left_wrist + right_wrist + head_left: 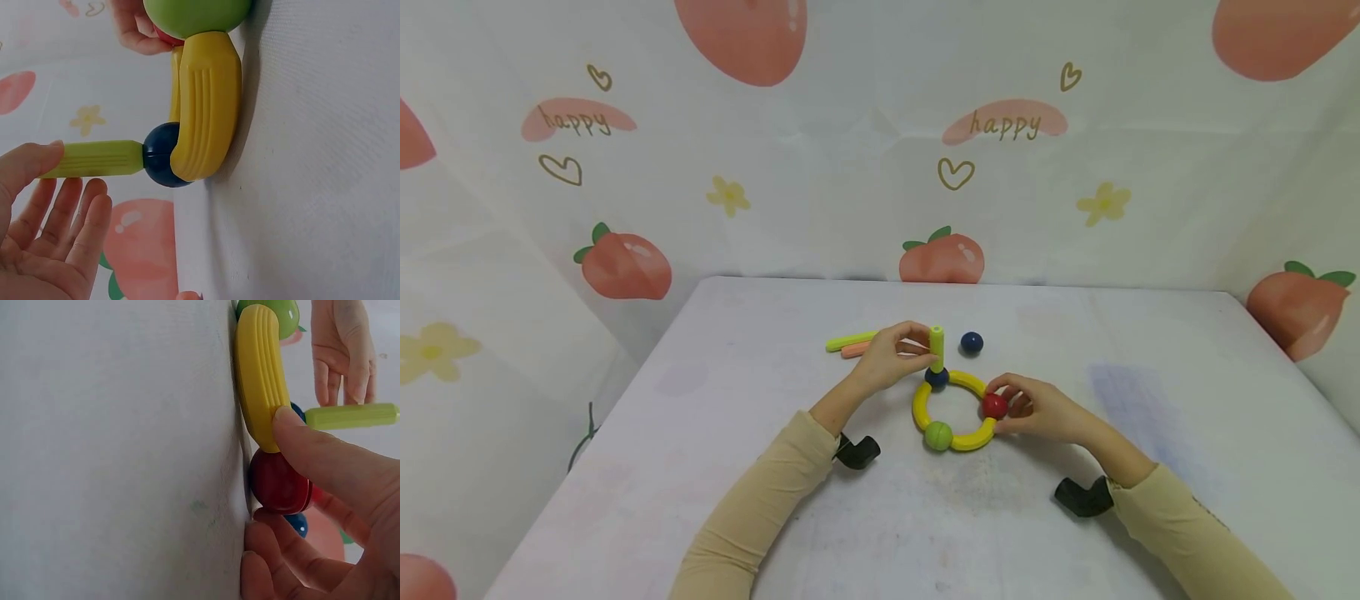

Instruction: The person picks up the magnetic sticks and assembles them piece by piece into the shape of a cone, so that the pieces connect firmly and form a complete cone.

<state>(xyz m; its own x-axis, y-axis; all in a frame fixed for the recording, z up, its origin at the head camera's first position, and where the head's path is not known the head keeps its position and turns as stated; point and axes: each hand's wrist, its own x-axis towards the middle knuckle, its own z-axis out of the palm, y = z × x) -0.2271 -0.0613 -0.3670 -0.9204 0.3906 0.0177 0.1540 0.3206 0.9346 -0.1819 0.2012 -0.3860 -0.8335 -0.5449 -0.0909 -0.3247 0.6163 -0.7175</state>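
Green rod (937, 351), upright on blue ball (937, 378), between left-hand fingers (92, 234)

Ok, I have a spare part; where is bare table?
Bare table: right of the loose blue ball, left of the loose rods, nearside of the green ball. Crowded: around the yellow ring, between left hand and right hand.

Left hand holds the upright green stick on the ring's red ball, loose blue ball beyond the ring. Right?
Wrong ball: in the head view, the upright green stick stands on the dark blue ball of the yellow ring; the red ball is at the right hand. The left hand does hold the stick, and the loose blue ball lies beyond the ring.
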